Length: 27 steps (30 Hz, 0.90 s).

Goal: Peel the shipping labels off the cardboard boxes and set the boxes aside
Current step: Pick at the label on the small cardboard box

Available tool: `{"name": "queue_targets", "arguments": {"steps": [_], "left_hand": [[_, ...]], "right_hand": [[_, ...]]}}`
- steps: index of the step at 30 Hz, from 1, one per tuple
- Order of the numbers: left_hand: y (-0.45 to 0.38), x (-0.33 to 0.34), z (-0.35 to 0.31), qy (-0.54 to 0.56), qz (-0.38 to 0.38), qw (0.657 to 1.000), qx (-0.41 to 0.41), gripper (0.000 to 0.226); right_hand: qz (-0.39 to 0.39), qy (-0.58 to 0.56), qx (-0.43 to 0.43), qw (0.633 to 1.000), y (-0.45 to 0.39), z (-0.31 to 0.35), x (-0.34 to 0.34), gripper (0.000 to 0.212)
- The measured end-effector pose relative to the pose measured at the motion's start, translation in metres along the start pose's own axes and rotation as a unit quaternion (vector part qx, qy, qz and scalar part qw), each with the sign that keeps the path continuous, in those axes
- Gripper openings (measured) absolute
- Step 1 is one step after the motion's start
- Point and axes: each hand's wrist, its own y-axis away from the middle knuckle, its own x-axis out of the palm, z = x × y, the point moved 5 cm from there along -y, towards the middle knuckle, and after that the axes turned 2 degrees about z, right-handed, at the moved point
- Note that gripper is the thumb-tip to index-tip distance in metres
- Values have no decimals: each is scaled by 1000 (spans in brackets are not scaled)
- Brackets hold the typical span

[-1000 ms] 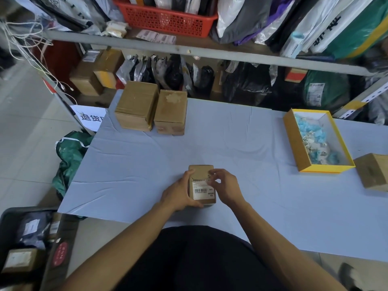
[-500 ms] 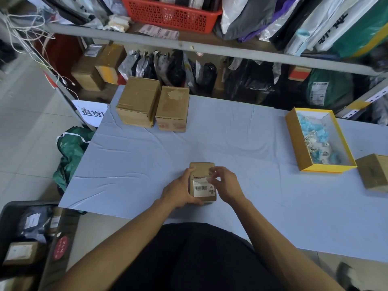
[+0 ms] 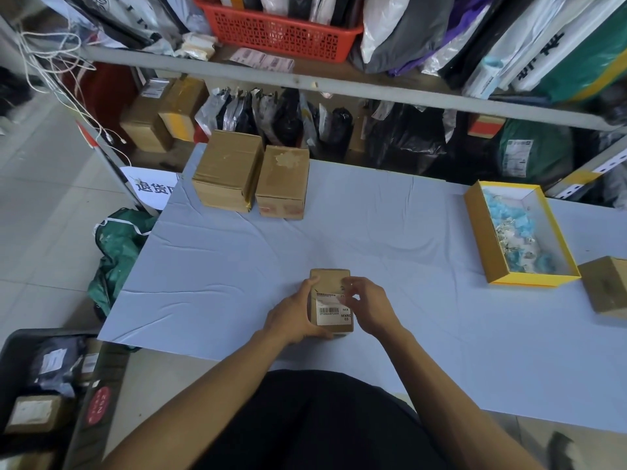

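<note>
A small cardboard box (image 3: 329, 279) lies on the blue-grey table (image 3: 220, 273) near its front edge. A white shipping label (image 3: 328, 311) with a barcode covers the near part of its top. My left hand (image 3: 291, 317) grips the box by its left side. My right hand (image 3: 368, 305) rests at the box's right side, fingertips pinching at the label's upper right corner. Two bare cardboard boxes, one (image 3: 227, 174) beside the other (image 3: 283, 181), stand at the table's far left.
A yellow open box (image 3: 483, 239) with blue and white scraps sits at the right, another cardboard box (image 3: 605, 286) at the right edge. Shelves with parcels and a red basket (image 3: 281, 32) rise behind. A green bag (image 3: 117, 245) and a black crate (image 3: 44, 385) are on the floor at left.
The label's far edge has come slightly lower on the box as my right fingers work its upper corner. My left hand keeps its grip; the box stays in place.
</note>
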Motion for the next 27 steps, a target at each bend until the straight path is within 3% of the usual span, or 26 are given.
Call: {"name": "queue_targets", "arguments": {"steps": [27], "left_hand": [[-2,2,0,13,10,1000,6,123]], "right_hand": [[31,-29,15,999,-1,-3,-4,43]]}}
